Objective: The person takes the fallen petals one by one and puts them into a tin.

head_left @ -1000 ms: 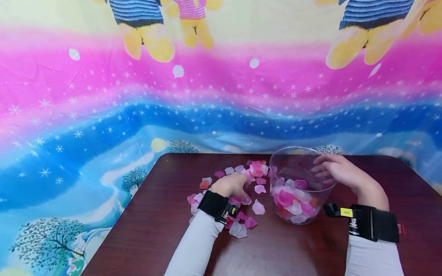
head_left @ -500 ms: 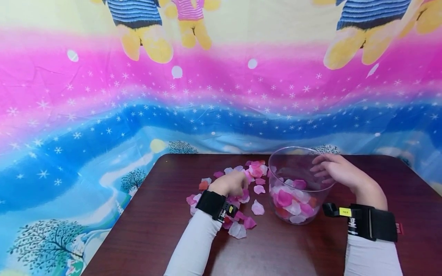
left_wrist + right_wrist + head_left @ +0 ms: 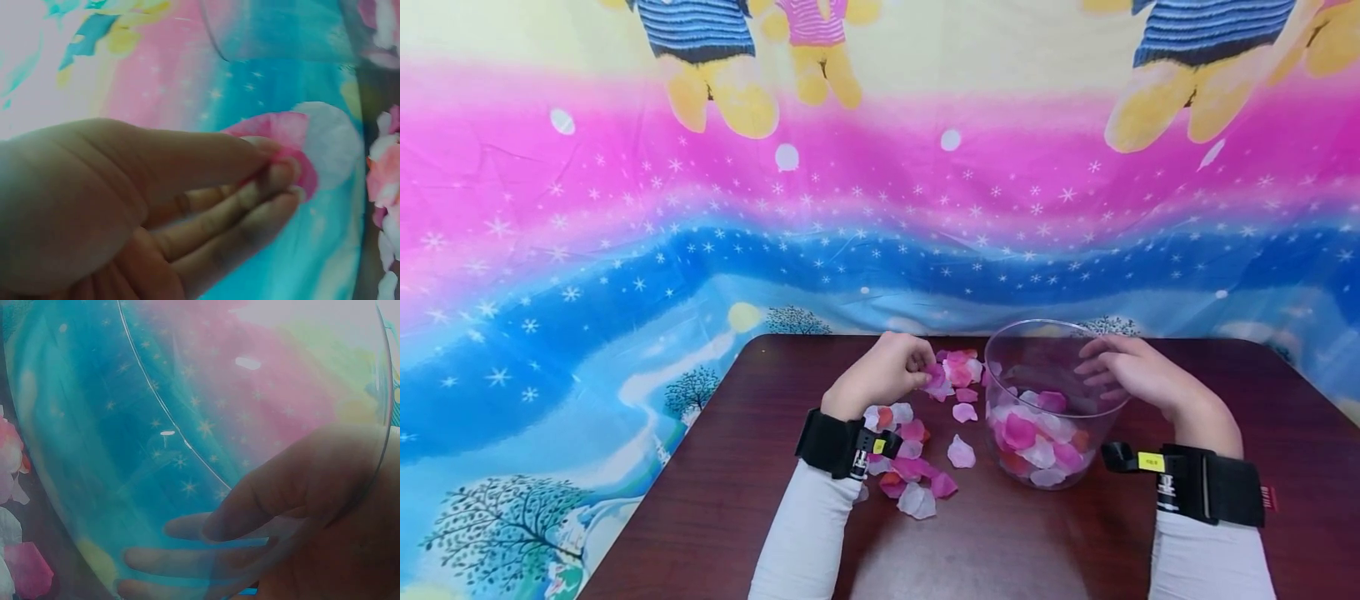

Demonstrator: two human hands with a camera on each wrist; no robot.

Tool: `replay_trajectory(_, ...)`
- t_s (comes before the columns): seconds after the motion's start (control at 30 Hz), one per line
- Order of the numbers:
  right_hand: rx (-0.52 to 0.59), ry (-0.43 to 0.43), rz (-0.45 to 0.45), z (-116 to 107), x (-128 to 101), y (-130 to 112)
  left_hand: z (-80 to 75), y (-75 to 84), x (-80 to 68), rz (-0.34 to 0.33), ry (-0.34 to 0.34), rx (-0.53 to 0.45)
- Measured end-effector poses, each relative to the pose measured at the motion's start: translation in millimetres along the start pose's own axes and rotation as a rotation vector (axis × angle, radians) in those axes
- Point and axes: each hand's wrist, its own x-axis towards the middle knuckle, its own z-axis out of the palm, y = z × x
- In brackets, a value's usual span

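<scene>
Left hand (image 3: 883, 377): raised off the table, thumb and fingers pressed together in a pinch on a few pink and white petals (image 3: 299, 145); the left wrist view shows the thumb lying over the fingertips with the petals fanned out beyond them. The pinched petals sit at about 3 o'clock of the hand, just beside the rim of the clear bowl (image 3: 1051, 400).

Right hand (image 3: 1131, 369): fingers curved round the bowl's wall at its 3 o'clock side, near the rim. The right wrist view shows the thumb inside the wall and the fingers seen through the plastic outside it, so the hand grips the wall.

Clear bowl: upright, at the centre-right of the table, partly filled with pink, white and orange-red petals lying in its bottom.

Loose petals (image 3: 917, 475): scattered on the table (image 3: 715, 500) from 9 to 11 o'clock of the bowl, under and behind the left hand, the nearest ones just beside the bowl's foot.

Wrists: each carries a black strap with a small camera; white sleeves below.

Backdrop (image 3: 625, 250): a cloth in pink, blue and yellow bands with white stars, trees and cartoon figures, hanging behind the table at 12 o'clock.
</scene>
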Motion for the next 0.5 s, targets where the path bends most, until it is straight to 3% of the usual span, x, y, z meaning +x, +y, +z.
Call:
replay_trajectory(0.3, -0.001, -0.007, 0.002, 0, 1, 1, -5.1, 26.2, -1.4, 0.201, 0.232, -0.021)
replay_trajectory(0.5, 0.001, -0.003, 0.001, 0, 0, 0, 5.4, 54.7, 1.3, 0.384, 0.363, -0.056)
